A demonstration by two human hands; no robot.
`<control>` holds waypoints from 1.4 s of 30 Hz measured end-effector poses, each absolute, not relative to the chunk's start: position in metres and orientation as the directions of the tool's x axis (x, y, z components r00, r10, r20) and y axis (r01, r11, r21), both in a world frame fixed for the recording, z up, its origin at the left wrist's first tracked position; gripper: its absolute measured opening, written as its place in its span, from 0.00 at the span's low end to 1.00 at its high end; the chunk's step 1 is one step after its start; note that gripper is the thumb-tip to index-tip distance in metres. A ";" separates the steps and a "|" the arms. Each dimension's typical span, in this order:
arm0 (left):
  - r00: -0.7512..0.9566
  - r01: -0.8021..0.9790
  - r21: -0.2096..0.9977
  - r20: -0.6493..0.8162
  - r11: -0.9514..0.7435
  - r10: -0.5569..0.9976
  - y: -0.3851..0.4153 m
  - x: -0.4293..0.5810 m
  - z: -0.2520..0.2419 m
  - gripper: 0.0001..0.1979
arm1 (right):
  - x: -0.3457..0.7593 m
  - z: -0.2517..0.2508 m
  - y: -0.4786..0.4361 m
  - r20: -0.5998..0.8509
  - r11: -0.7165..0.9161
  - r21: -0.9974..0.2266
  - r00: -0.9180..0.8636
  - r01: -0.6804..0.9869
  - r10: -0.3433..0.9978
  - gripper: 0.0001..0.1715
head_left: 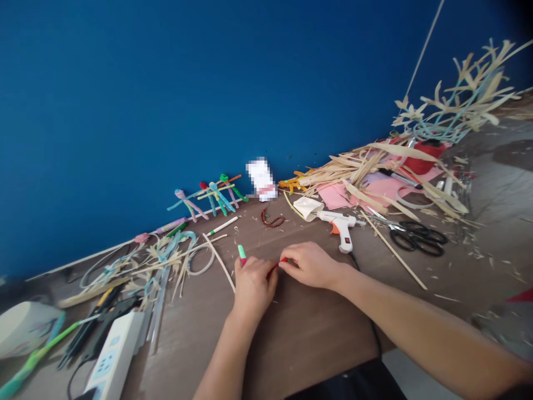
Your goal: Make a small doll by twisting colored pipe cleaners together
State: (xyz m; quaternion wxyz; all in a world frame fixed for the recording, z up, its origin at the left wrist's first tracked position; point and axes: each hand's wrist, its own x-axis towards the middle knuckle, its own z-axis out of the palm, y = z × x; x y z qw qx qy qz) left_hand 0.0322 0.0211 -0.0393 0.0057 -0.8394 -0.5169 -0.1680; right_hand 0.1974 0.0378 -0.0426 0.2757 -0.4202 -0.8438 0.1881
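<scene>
Near the middle of the table, my left hand (255,283) is closed around a green-and-pink stick (242,253), whose light green end sticks up past the fingers. Close beside it, my right hand (310,264) is closed, with thumb and forefinger pinching a thin red strand (283,259), perhaps a pipe cleaner. The strand runs toward the left hand's fingertips, and most of it is hidden. A white glue gun (343,226) with an orange trigger lies just beyond my right hand. Past both hands is a brown bead string (272,222).
Black-handled scissors (416,238) and a thin stick (397,255) lie right. Dried strips (353,172) pile over pink sheets (333,195) at the back. Fuzzy figures (216,195) lean on the blue wall. A power strip (114,355) and a paper roll (27,329) are left.
</scene>
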 end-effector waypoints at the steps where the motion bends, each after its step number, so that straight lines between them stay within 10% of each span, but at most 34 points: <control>1: 0.427 0.864 0.156 0.277 -0.479 0.861 0.021 0.033 -0.040 0.09 | 0.198 -0.042 0.038 0.311 0.568 -0.564 -0.482 0.599 0.819 0.05; 11: 0.337 0.810 0.384 0.313 -0.443 0.888 0.023 0.033 -0.046 0.10 | 0.203 -0.044 0.051 0.254 0.318 -0.907 -0.243 0.277 0.936 0.06; 29: 0.156 0.573 0.788 0.165 -0.225 0.974 0.029 0.027 -0.052 0.12 | 0.189 -0.057 0.045 -0.063 -0.014 -0.992 -0.404 0.124 0.913 0.07; 42: 0.245 0.658 0.684 0.202 -0.315 0.948 0.029 0.025 -0.051 0.07 | 0.189 -0.056 0.048 -0.032 -0.030 -0.999 -0.342 0.011 0.939 0.07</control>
